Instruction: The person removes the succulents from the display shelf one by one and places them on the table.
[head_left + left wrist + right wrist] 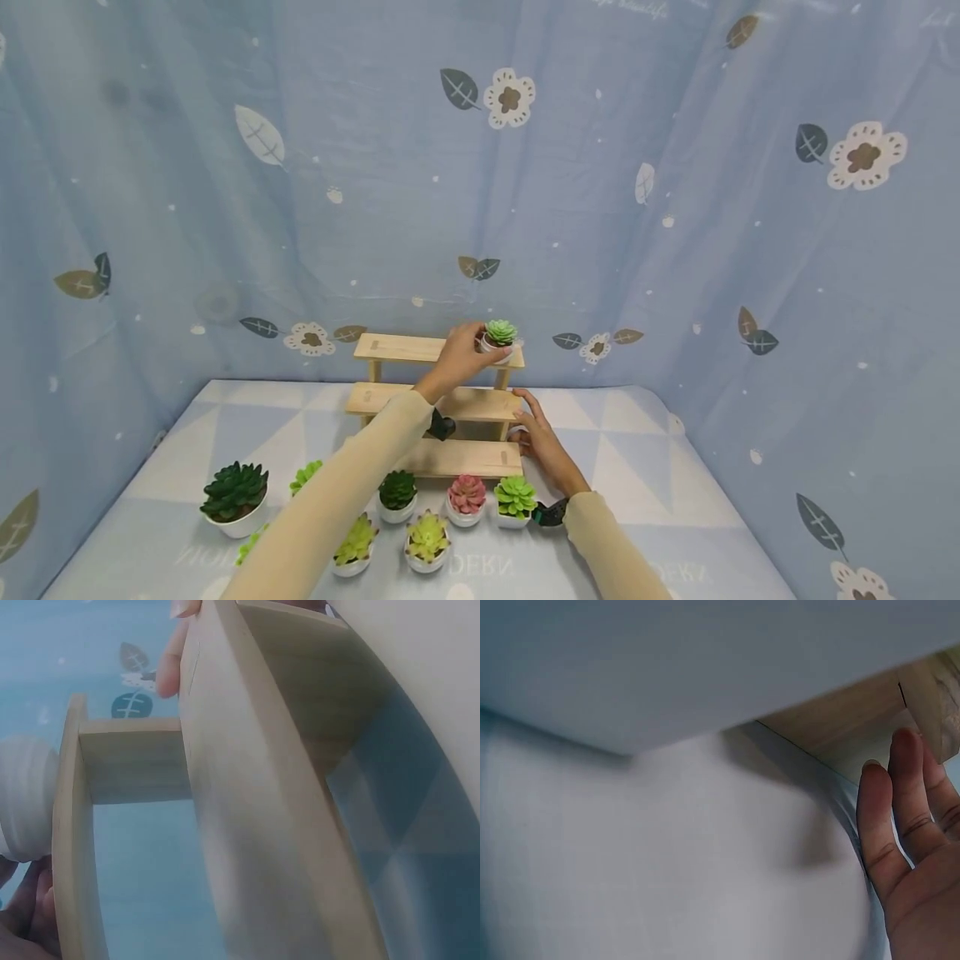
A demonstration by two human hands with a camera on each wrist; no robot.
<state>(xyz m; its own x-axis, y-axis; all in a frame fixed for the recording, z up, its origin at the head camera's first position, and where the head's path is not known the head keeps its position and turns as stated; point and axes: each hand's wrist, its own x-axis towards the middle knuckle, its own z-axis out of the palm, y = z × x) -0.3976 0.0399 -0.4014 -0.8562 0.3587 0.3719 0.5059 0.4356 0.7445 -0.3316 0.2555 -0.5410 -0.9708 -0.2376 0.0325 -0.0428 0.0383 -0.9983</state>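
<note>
Left hand gripped a small white pot of pale green succulent on the top step of a three-tier pale wooden stand, right hand, fingers straight, rested against the stand's right side.

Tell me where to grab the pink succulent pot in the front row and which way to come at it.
Grip the pink succulent by its white pot, not the rosette, which overhangs the rim. Probably best to come from the front, the near side, fingers low around the pot wall: the wooden stand is close behind it, and green potted succulents flank it closely on either side.
</note>
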